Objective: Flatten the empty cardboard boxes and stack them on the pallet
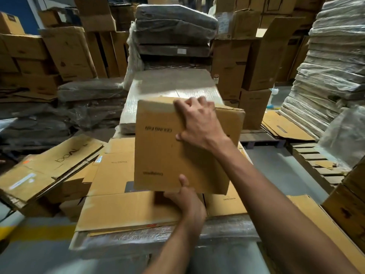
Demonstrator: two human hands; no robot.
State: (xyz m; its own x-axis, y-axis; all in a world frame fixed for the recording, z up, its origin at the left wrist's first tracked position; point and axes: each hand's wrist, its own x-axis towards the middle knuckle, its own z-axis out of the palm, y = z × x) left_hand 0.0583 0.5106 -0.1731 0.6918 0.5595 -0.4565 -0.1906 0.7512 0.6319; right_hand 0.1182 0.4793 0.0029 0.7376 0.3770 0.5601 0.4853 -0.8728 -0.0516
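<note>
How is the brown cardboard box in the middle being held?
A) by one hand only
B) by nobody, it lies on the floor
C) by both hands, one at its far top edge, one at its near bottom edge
C: the right hand grips the far top edge of the brown cardboard box, and the left hand holds its near bottom edge, thumb on the face.

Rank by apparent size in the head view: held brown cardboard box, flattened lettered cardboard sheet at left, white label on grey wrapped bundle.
1. held brown cardboard box, though nearest the camera
2. flattened lettered cardboard sheet
3. white label
</note>
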